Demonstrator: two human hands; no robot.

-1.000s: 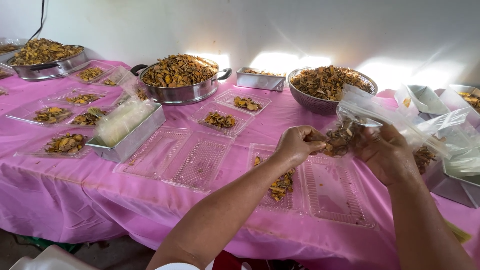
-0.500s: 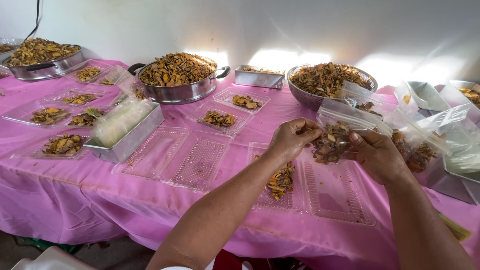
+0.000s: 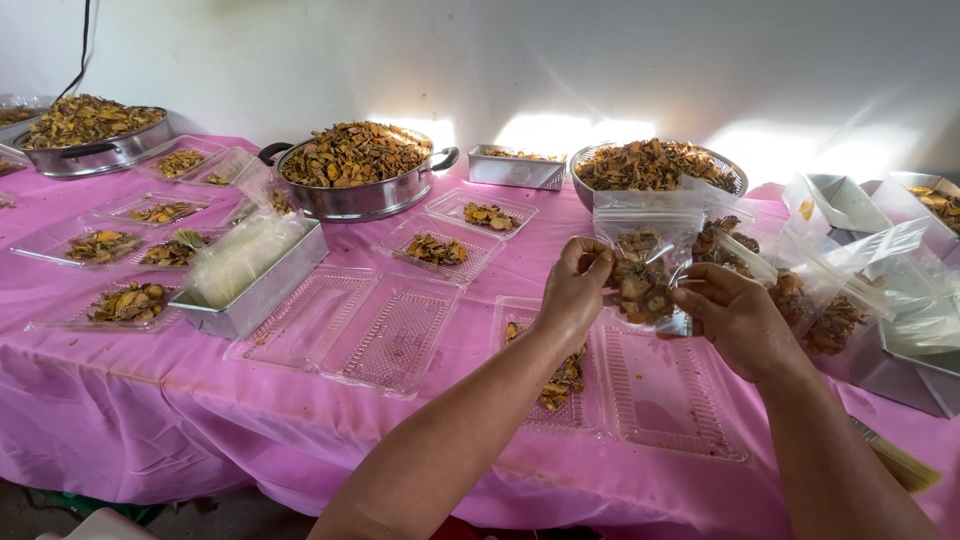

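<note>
We hold a clear zip bag (image 3: 645, 262) upright above the pink tablecloth (image 3: 200, 420), partly filled with dried brown slices. Left hand (image 3: 572, 292) pinches the bag's left edge near the top strip; right hand (image 3: 738, 318) grips its lower right side from behind. The bag hangs over an open clear clamshell tray (image 3: 640, 385) with a few slices left in its near half.

Progress, as we judge it: bag loaded, top looks not yet sealed. More filled bags (image 3: 810, 295) lie just right, near metal tins (image 3: 900, 360). Plenty left: big pots (image 3: 355, 170) and a steel bowl (image 3: 655, 170) heaped with slices, several small trays (image 3: 130, 300) with portions still unbagged, one empty double tray (image 3: 345, 325) beside a tin of folded bags (image 3: 245, 270).
</note>
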